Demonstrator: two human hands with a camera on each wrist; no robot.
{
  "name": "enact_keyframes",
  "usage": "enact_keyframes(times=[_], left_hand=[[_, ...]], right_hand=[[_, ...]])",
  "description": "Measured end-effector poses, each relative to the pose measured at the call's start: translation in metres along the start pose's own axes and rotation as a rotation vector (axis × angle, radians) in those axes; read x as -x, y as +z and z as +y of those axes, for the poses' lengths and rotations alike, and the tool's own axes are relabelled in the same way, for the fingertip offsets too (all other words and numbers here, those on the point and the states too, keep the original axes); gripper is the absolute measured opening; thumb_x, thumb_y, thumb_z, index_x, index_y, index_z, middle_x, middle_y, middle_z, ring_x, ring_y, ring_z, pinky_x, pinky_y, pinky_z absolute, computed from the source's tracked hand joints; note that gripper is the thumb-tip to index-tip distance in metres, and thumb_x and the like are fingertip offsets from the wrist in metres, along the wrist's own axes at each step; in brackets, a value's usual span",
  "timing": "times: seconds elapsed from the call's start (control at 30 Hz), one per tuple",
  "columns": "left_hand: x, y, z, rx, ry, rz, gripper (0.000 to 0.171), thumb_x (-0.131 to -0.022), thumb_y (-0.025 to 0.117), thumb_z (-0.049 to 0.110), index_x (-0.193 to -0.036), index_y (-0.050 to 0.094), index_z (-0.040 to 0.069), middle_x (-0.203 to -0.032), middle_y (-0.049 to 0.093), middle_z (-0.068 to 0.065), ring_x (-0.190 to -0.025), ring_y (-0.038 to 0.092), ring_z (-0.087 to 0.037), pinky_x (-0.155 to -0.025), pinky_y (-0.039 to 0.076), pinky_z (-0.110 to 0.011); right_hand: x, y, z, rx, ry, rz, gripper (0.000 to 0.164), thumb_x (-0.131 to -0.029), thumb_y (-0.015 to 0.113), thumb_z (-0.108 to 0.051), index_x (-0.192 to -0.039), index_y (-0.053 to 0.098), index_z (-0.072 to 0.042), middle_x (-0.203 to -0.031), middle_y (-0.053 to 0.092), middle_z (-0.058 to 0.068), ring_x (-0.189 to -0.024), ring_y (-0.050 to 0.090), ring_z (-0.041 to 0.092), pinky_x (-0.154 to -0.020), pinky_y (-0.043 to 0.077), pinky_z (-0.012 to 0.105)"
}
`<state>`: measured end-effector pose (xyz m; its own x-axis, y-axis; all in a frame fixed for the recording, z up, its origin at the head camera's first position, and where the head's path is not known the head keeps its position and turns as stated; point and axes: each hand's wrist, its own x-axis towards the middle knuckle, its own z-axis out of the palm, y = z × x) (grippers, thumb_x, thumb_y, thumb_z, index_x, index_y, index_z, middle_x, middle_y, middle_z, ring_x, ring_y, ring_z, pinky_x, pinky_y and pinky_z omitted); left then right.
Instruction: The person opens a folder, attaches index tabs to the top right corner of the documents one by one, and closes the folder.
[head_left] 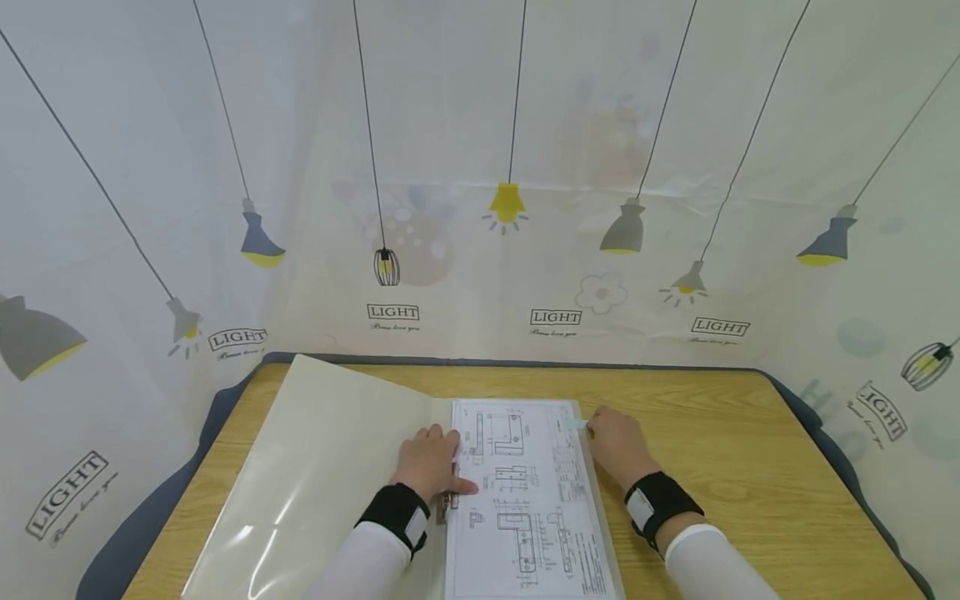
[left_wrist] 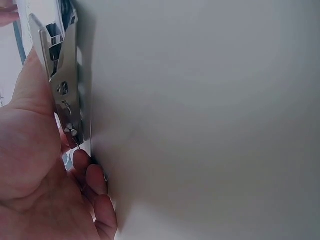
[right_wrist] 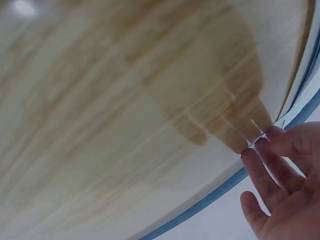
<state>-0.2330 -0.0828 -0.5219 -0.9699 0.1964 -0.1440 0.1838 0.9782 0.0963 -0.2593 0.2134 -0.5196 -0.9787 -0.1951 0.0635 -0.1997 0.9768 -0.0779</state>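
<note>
An open cream folder (head_left: 330,467) lies on the table, its cover turned to the left. On its right side is a stack of sheets, topped by a technical drawing (head_left: 540,500). My left hand (head_left: 429,462) rests at the fold, thumb extended onto the drawing's left edge. Right beside that palm is the folder's metal clip (left_wrist: 65,95). At the upper right edge of the drawing, my right hand (head_left: 618,446) pinches a pale blue tab (head_left: 574,424) between thumb and fingertips. In the right wrist view, the fingertips of this hand (right_wrist: 287,187) are close to the tabletop.
The wood-grain table (head_left: 750,467) extends right of the folder, and a dark rim (head_left: 525,362) runs along its back edge. Behind and around it hangs a pale curtain (head_left: 465,125) printed with lamps. Black wrist straps (head_left: 663,504) sit on both wrists.
</note>
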Motion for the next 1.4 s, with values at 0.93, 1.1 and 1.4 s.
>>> enact_keyframes(times=[0.93, 1.1, 1.4], left_hand=[[-0.005, -0.011, 0.081, 0.055, 0.274, 0.17, 0.065, -0.083, 0.07, 0.039, -0.135, 0.046, 0.009, -0.127, 0.05, -0.009, -0.11, 0.049, -0.024, -0.083, 0.048, -0.041], [-0.017, -0.002, 0.103, 0.034, 0.316, 0.166, 0.058, -0.088, 0.064, 0.035, -0.137, 0.045, 0.01, -0.135, 0.048, -0.006, -0.122, 0.047, -0.023, -0.09, 0.047, -0.042], [-0.045, 0.018, 0.126, -0.014, 0.333, 0.1, 0.064, -0.089, 0.063, 0.037, -0.144, 0.039, 0.016, -0.15, 0.036, 0.003, -0.134, 0.038, -0.018, -0.103, 0.04, -0.043]], right_hand=[[0.005, -0.001, 0.008, 0.038, -0.105, -0.019, 0.026, -0.091, 0.051, 0.0, -0.108, 0.07, -0.003, -0.1, 0.06, 0.009, -0.088, 0.06, 0.024, -0.073, 0.051, 0.041], [0.006, 0.0, 0.009, 0.01, -0.083, -0.034, 0.027, -0.09, 0.051, 0.001, -0.11, 0.07, -0.004, -0.102, 0.06, 0.008, -0.09, 0.06, 0.024, -0.075, 0.051, 0.042], [0.006, 0.001, 0.01, 0.017, -0.109, -0.02, 0.024, -0.09, 0.055, 0.0, -0.107, 0.071, -0.004, -0.101, 0.061, 0.008, -0.088, 0.062, 0.024, -0.075, 0.053, 0.04]])
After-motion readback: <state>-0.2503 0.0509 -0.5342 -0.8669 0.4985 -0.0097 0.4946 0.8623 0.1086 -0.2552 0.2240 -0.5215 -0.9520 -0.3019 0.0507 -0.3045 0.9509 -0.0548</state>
